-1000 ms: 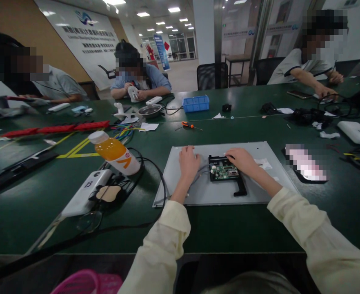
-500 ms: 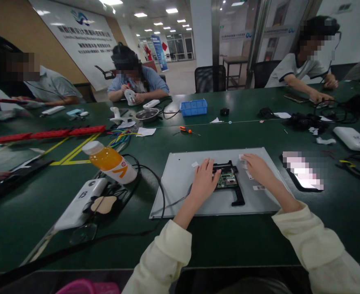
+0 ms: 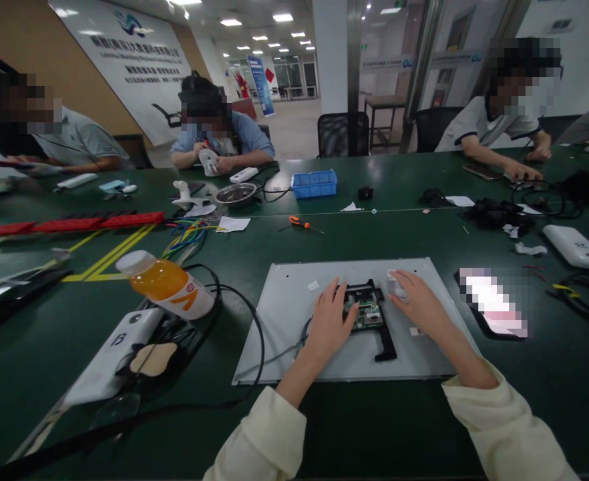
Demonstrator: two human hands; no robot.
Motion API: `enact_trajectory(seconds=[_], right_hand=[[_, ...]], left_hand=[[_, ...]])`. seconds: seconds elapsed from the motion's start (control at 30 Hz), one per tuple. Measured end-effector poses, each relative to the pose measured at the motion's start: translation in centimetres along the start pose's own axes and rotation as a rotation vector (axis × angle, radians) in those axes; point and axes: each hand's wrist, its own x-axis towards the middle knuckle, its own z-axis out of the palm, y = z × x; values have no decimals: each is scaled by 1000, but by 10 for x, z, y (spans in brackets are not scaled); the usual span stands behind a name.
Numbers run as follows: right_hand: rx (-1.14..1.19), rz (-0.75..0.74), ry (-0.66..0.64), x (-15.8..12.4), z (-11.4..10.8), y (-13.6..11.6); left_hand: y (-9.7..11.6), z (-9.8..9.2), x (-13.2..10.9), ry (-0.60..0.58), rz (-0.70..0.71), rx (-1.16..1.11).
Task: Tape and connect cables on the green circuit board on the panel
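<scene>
A light grey flat panel (image 3: 284,307) lies on the table in front of me. On it is a black frame (image 3: 386,344) around a green circuit board (image 3: 369,315), which my hand partly covers. My left hand (image 3: 328,321) rests at the left side of the frame with fingers stretched out and the thumb over the board. To the right of the frame, my right hand (image 3: 417,297) lies on the panel, fingers extended over a small white label (image 3: 395,286). Another label (image 3: 417,331) sits just below that hand.
An orange drink bottle (image 3: 169,287) leans at the left beside a white power bank (image 3: 111,361) and black cables. A phone (image 3: 492,304) lies on the right. Farther back are an orange-handled screwdriver (image 3: 299,222) and a blue basket (image 3: 314,184). Several people sit around the table.
My view has tilted up slightly, so the panel and both hands appear lower. On the panel the hands keep nearly the same places.
</scene>
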Motion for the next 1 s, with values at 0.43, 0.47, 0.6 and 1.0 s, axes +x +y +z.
enact_trajectory(seconds=[0.43,0.47,0.6,1.0], right_hand=[[-123,195,97,-1,-4,9],[-126,179,112,-1,-4,9],[-140,62,139,-2,0,-1],[-416,180,99,-12,8,-18]], left_hand=[[-4,-2,1,-16,53,10],[-3,-2,0,-18,51,12],[0,-3,0,-26,36,25],[-8,-23,-51,-107,27,141]])
